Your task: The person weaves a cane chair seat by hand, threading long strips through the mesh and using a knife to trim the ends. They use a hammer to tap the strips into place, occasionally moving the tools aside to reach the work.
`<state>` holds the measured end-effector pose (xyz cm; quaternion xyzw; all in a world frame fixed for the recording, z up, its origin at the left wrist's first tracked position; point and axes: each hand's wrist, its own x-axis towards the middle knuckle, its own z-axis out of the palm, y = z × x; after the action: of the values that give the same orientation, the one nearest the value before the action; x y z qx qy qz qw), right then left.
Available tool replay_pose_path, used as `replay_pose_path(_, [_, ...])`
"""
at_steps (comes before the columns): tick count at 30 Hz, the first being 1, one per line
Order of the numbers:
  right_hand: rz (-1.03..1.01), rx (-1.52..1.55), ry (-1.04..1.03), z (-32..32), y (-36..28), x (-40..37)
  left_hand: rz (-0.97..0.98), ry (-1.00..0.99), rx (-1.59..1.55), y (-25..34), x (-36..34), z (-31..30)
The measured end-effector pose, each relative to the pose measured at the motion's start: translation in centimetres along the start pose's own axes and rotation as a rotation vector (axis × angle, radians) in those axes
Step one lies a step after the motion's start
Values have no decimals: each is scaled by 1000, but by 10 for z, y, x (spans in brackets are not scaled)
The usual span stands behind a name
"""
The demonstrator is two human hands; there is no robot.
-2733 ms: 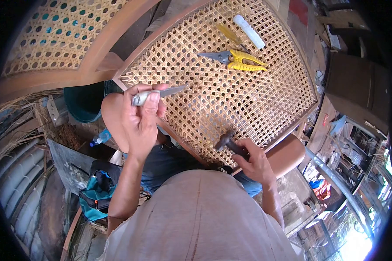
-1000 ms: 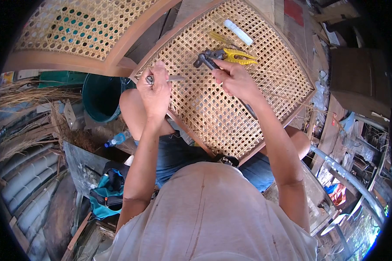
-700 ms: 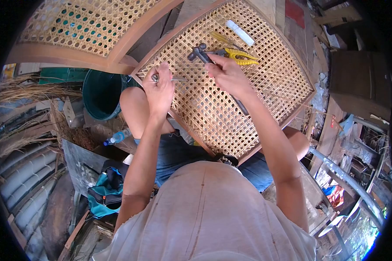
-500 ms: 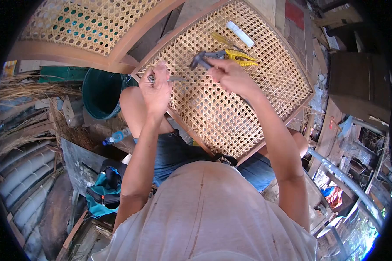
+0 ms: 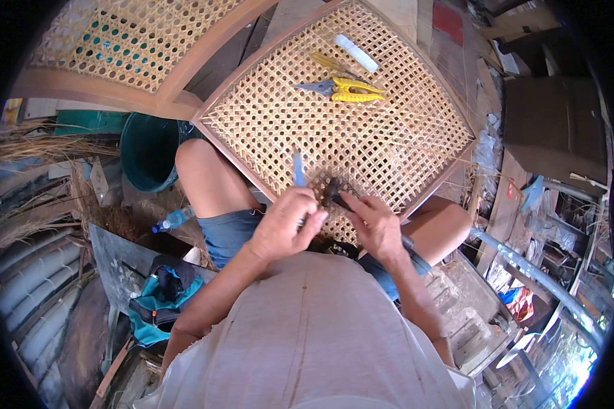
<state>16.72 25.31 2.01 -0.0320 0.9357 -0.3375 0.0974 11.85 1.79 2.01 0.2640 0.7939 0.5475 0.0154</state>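
Note:
A wooden frame with a woven cane panel (image 5: 402, 136) lies across my lap. Over its near part, my left hand (image 5: 288, 225) is closed around a narrow flat metal blade like a chisel (image 5: 298, 169), pointing away from me. Just to the right, my right hand (image 5: 376, 228) grips a hammer (image 5: 333, 192), its dark head close to the blade and its handle running back under the palm. Farther up the cane lie yellow-handled snips (image 5: 355, 90), a thin tool with a yellowish handle (image 5: 329, 63) and a white tube (image 5: 357, 53).
Another cane-panelled wooden frame (image 5: 174, 92) stands at the upper left. Below it is a dark green bucket (image 5: 126, 153), near a plastic bottle (image 5: 174, 219) and a teal bag (image 5: 151, 315). A dark brown box (image 5: 552, 126) and a metal pipe (image 5: 532, 269) are at right.
Both hands have come down toward my body, the left also moving right. The hammer has left the spot over the snips, which now show fully. The blade has turned to point away from me.

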Motion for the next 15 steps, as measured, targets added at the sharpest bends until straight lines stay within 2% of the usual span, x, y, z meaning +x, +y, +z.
replay_pose_path(3, [-82,-35,131,16,7,-11,84,-177,7,11,-2,22])
replay_pose_path(4, [-84,-38,135,18,11,-13,89,-175,7,14,-2,29])
replay_pose_path(6, [6,194,310,19,16,-17,201,-370,-18,16,-3,47])
replay_pose_path(7, [376,662,86,-2,4,-20,195,-491,-39,19,-5,54])
replay_pose_path(8, [445,1175,115,-10,-11,-19,202,-495,-33,22,-5,62])
replay_pose_path(11, [406,1187,65,-11,0,-31,395,-595,-5,37,4,65])
replay_pose_path(12, [400,1155,146,-13,4,-36,397,-595,5,46,6,55])
replay_pose_path(14, [382,1086,306,-25,9,-40,268,-404,88,56,1,31])
replay_pose_path(15, [412,1242,400,-31,16,-43,147,-316,170,49,-7,18])
